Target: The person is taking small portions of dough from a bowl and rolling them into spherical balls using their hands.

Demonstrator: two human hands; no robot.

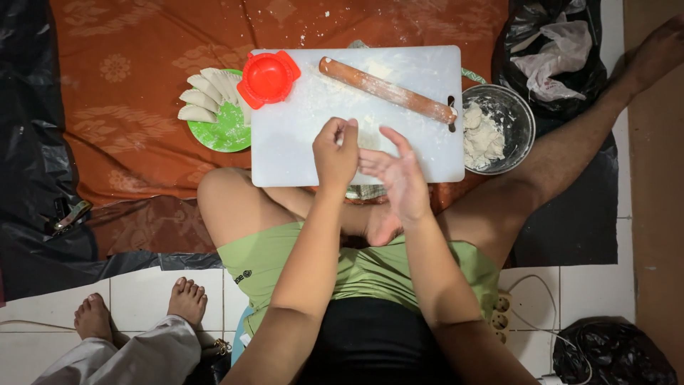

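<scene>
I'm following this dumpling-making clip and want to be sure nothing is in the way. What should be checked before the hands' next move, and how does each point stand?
1. White cutting board has bare floured space in front of the hands: ok.
2. Rolling pin lies flat on the board, apart from both hands: ok.
3. Red dumpling press sits open on the board's corner, overhanging its edge: not ok.
4. Metal bowl beside the board holds dough: ok.
5. Green plate of folded dumplings has free room: ok.
6. Left hand pinches something small; right hand is open. What is pinched: cannot tell.
</scene>
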